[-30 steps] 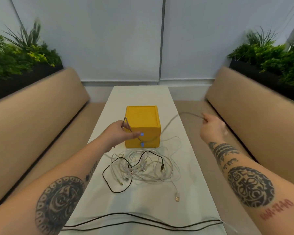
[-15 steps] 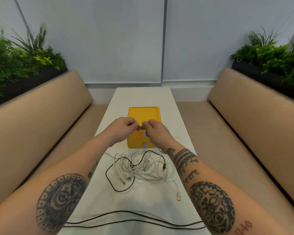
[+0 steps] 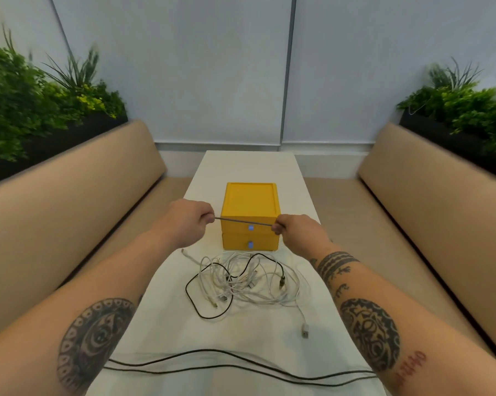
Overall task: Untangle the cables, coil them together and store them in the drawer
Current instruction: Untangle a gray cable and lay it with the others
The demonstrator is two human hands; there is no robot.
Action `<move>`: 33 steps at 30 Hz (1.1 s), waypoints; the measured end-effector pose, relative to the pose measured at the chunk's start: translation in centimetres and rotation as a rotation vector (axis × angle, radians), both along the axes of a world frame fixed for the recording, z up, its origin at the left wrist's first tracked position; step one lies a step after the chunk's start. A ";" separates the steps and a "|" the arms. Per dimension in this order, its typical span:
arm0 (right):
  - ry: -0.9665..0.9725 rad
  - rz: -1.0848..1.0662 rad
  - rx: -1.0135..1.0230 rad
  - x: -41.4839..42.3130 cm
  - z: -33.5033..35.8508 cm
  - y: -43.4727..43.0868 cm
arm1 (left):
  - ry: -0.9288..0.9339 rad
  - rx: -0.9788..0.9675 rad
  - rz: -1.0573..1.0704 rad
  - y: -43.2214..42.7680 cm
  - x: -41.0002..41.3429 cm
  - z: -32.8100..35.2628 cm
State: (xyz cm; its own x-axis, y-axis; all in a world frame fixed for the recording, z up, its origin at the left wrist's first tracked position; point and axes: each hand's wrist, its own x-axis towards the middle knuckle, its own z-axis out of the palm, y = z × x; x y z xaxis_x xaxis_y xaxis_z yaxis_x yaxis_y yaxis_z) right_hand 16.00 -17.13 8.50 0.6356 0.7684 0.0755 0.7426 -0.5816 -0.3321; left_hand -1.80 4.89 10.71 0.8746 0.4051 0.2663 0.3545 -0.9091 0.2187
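A grey braided cable [image 3: 245, 221] is stretched taut between my left hand [image 3: 191, 218] and my right hand [image 3: 294, 227], both pinching it in front of the yellow two-drawer box [image 3: 251, 205]. Both drawers look closed, each with a small blue knob. On the white table [image 3: 249, 164], nearer to me than the box, lies a tangled pile of white cables [image 3: 251, 278] with a black cable [image 3: 194, 304] looped through it. A white USB plug [image 3: 305, 330] trails out to the right.
A long black cable [image 3: 212, 360] runs doubled across the near end of the table. Tan padded benches [image 3: 69, 195] flank the table on both sides, with planters of green plants [image 3: 35, 101] behind them.
My hands met in front of the box half a second ago and have now drawn apart, pulling a short length of grey cable straight between them.
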 end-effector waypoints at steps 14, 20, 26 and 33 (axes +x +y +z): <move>-0.146 0.083 0.114 -4.1 3.1 2.7 | 0.307 -0.663 -0.061 -2.1 -1.2 1.6; -0.138 0.105 0.127 -4.3 4.1 3.7 | 0.086 -0.540 -0.081 -0.6 0.0 1.9; -0.015 0.015 0.054 -2.1 1.3 2.2 | 0.094 -0.361 -0.017 2.9 -2.6 1.4; 0.010 0.000 0.066 -3.1 0.7 2.8 | 0.228 -0.469 0.007 2.9 -5.0 1.0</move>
State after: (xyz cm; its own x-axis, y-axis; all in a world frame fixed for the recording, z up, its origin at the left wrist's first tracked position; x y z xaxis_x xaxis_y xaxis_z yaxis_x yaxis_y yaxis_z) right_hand 12.86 -14.34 9.23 0.6365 0.7620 0.1193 0.7389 -0.5582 -0.3774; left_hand -6.76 7.83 11.75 0.8863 0.4410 -0.1418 0.4459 -0.7295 0.5186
